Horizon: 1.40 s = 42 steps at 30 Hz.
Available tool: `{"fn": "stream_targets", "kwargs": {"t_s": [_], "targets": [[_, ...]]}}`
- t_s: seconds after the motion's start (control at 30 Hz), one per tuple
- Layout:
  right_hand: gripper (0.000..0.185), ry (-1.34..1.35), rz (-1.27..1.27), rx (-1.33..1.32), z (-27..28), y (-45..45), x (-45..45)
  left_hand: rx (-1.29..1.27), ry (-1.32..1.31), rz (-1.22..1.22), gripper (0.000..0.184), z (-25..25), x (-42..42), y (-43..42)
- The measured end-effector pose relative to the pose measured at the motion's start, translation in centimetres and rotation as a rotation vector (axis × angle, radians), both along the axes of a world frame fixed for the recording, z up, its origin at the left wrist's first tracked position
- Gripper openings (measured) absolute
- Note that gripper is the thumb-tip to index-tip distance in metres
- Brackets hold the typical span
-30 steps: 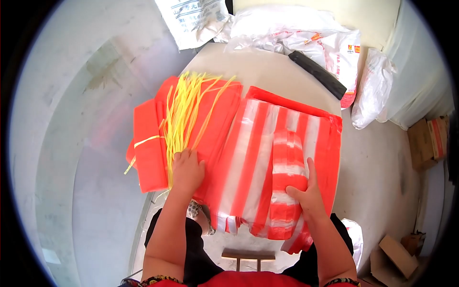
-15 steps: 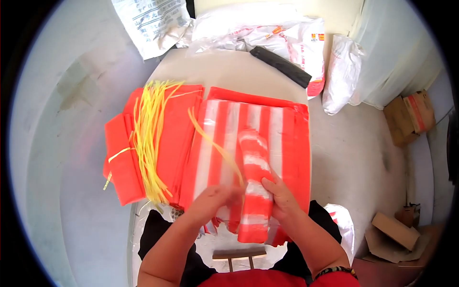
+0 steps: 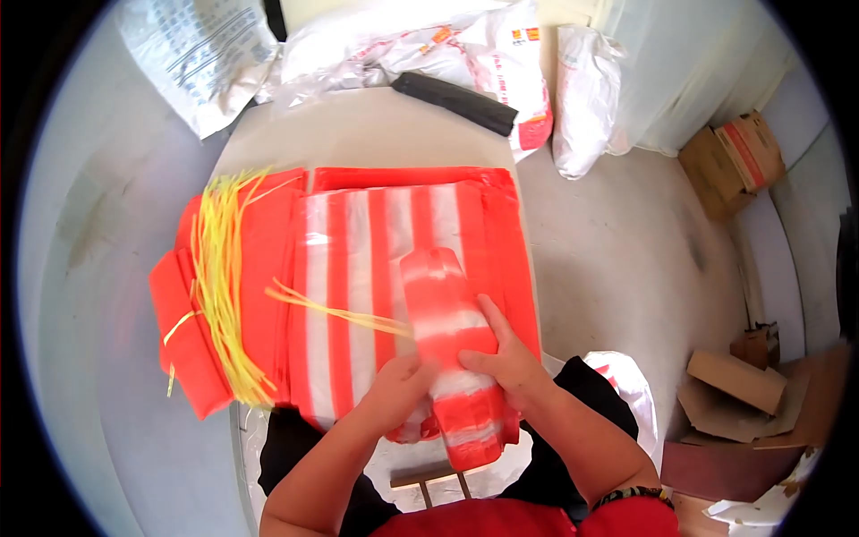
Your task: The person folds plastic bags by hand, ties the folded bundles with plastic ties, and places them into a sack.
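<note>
- Striped bundle: red and white, folded long, tilted, over the near part of the striped plastic pile, near end past the pile's edge.
- Right hand: grips bundle's right side, thumb on top, index finger stretched along the edge, other fingertips hidden.
- Left hand: at bundle's left side, fingers blurred and partly hidden; can't tell if pinching.
- Loose yellow strip: lies across the pile, one end reaching the bundle's left edge.
- Left of pile: red plastic stack, yellow strips on it, tied red bundle beside them.
- Far side of table: black roll, by white sacks.
</note>
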State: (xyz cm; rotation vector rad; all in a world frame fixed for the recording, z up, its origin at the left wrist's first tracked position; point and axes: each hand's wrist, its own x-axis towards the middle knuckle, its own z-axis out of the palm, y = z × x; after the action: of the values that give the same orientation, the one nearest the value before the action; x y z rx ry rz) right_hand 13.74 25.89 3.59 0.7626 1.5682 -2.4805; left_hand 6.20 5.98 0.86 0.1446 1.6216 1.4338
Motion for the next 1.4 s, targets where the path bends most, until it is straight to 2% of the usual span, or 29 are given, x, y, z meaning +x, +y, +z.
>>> {"fn": "stream_targets", "kwargs": {"t_s": [0.1,0.13,0.23,0.3,0.37,0.4,0.5,0.6,0.7,0.8,0.83,0.9,1.0,1.1,1.2,1.3,1.4], "targets": [[0.108,0.085,0.005,0.212,-2.0,1.5,0.2,-0.002,0.079,-0.051,0.04,0.4,0.0,1.5],[0.106,0.099,0.048,0.32,-2.0,2.1,0.4,0.13,-0.007,0.104,0.039,0.3,0.5,2.2],[0.1,0.114,0.206,0.6,-1.5,3.7,0.4,0.255,-0.091,0.217,0.045,-0.1,0.4,3.0],[0.093,0.105,0.355,0.737,-0.6,4.8,0.6,0.232,-0.079,0.212,0.052,-0.8,-0.2,2.8],[0.083,0.006,0.421,0.753,-0.3,5.9,0.7,0.257,-0.003,0.201,0.055,-0.6,-0.4,3.0],[0.079,-0.043,0.456,0.759,-0.2,6.5,0.8,0.241,0.042,0.186,0.057,-0.4,-0.6,3.1],[0.064,0.099,0.458,0.819,-1.2,8.1,1.3,0.192,0.16,0.126,0.057,-1.8,-0.9,3.2],[0.038,0.276,0.434,0.957,-2.2,8.7,1.6,0.038,0.292,0.034,0.06,-0.7,-1.2,3.2],[0.02,0.206,0.464,1.288,-3.3,9.4,2.4,-0.231,0.459,-0.091,0.063,0.6,-1.8,3.4],[0.014,0.009,0.595,1.571,-5.5,11.1,2.8,-0.296,0.773,-0.128,0.065,1.1,-1.5,3.3],[0.013,-0.041,0.591,1.584,-4.4,11.3,2.8,-0.317,0.768,-0.132,0.066,1.2,-1.5,3.3],[0.012,-0.139,0.584,1.606,-1.4,11.6,3.0,-0.362,0.755,-0.139,0.067,1.3,-1.5,3.4],[0.014,-0.176,0.755,1.435,1.2,12.6,3.1,-0.411,0.815,-0.17,0.066,1.4,-1.3,3.5],[0.017,0.16,0.589,1.235,2.0,12.5,3.7,-0.379,0.853,-0.165,0.064,1.2,-1.2,3.3],[0.021,0.525,0.422,0.909,0.2,11.3,2.2,-0.415,0.847,-0.183,0.065,1.7,-1.1,3.6],[0.025,0.288,0.365,0.54,1.1,7.5,0.9,-0.414,0.896,-0.193,0.062,0.7,-1.0,3.4],[0.031,0.529,0.403,0.526,0.5,5.2,-0.8,-0.354,1.146,-0.194,0.054,-0.3,-0.3,3.1]]}}
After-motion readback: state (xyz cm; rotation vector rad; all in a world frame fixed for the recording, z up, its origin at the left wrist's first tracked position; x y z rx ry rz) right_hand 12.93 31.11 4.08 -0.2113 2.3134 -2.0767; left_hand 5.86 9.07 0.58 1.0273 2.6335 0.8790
